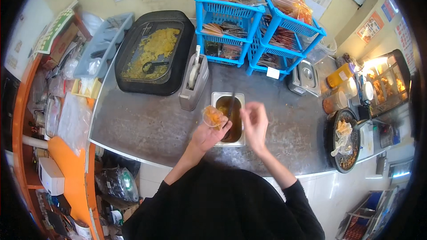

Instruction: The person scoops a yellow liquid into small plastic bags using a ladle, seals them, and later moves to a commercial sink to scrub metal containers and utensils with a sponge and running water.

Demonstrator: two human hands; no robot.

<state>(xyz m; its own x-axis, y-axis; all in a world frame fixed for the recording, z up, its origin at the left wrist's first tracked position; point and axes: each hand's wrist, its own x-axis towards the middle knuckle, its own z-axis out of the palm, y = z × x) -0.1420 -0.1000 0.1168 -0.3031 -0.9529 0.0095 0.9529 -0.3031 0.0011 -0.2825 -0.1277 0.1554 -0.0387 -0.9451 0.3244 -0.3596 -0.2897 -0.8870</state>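
Note:
My left hand (208, 136) is shut on a small clear plastic cup (212, 116) with orange-yellow food in it. The cup is held over the left rim of a rectangular stainless steel pan (243, 99), which holds a brown liquid. A dark utensil handle (231, 105) stands tilted in the pan. My right hand (256, 123) is raised at the pan's right edge with the fingers curled. It is blurred, and whether anything is between its fingertips cannot be told.
A black electric pan (150, 88) with yellow food and a ladle is behind left, beside a grey tape dispenser (191, 96). Blue basket racks (230, 6) with packets stand behind. To the right are a lidded steel container (305, 76), jars (334, 101) and a round black pan (347, 166).

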